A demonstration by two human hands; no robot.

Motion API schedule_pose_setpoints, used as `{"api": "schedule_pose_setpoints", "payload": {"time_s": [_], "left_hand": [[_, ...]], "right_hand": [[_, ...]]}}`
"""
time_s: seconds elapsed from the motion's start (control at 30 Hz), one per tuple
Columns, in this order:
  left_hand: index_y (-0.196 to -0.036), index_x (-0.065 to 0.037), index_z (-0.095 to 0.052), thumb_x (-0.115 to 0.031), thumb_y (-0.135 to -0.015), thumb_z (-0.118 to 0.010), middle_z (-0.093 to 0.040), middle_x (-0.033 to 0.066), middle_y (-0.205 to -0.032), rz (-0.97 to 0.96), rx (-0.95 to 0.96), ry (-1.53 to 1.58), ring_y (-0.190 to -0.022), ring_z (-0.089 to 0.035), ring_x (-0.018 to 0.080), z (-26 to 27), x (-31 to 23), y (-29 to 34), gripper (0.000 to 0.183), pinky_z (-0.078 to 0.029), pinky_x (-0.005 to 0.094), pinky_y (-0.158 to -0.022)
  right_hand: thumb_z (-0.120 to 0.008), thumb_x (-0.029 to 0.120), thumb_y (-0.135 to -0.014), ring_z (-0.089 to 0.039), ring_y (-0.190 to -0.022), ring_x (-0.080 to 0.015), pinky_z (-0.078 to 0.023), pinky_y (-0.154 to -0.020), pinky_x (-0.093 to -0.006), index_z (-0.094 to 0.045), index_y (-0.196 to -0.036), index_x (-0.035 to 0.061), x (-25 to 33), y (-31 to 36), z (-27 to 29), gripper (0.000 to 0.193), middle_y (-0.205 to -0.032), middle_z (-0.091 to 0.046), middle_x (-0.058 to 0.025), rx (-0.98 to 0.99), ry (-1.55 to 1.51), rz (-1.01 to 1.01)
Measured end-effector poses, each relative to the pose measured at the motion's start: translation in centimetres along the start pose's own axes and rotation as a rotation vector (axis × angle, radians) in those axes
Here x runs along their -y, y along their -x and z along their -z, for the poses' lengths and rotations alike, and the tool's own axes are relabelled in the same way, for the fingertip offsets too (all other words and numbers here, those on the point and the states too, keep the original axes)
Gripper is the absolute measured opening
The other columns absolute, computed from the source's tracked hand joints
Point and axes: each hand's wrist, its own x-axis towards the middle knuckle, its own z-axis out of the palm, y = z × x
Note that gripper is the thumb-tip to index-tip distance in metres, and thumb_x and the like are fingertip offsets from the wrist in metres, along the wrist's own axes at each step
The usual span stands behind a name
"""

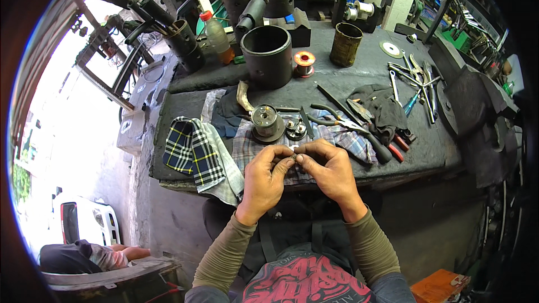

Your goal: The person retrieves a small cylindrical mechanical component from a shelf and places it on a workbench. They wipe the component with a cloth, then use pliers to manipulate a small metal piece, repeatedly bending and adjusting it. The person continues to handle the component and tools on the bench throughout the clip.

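Observation:
My left hand [267, 171] and my right hand [328, 169] meet over the bench's near edge, thumbs and forefingers pinched together. Between the fingertips is a small part, mostly hidden, with a white bit showing; its kind cannot be made out. Just beyond them a round metal motor-like housing [266, 123] stands on a plaid cloth [245, 148]. Beside it lies a small round dark part with two shiny posts [296, 129]. Pliers with dark handles [337, 120] rest to the right of these.
A wide black cylinder [266, 57], a solder spool [304, 63] and a rusty can [346, 45] stand farther back. A bottle with a red cap [216, 38] is at the back left. Wrenches and pliers [415, 81] lie right. A checked cloth [193, 151] hangs over the front edge.

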Motion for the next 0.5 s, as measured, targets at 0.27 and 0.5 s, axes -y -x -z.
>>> {"api": "schedule_pose_setpoints", "payload": {"time_s": [0.27,0.5], "left_hand": [[-0.117,0.003,-0.068,-0.001,-0.102,-0.069,-0.073,0.0044,-0.099,0.120,0.045,0.154,-0.091,-0.068,0.0086,0.6,0.1,-0.3,0.015,-0.056,0.0252,-0.081],[-0.110,0.003,-0.069,0.001,-0.097,-0.071,-0.073,0.0108,-0.096,0.097,-0.035,0.081,-0.083,-0.070,0.0186,0.0,0.1,-0.7,0.013,-0.055,0.0324,-0.074]], "right_hand": [[-0.077,0.005,-0.091,-0.068,-0.088,-0.0155,-0.054,-0.078,-0.0300,-0.077,-0.103,-0.0023,0.4,-0.7,-0.1,0.014,-0.096,-0.071,-0.0091,-0.087,0.157,0.068],[-0.076,0.010,-0.092,-0.069,-0.079,-0.0182,-0.055,-0.073,-0.0320,-0.077,-0.102,-0.0033,3.7,-6.8,-1.7,0.016,-0.091,-0.069,-0.0100,-0.111,0.314,0.269]]}}
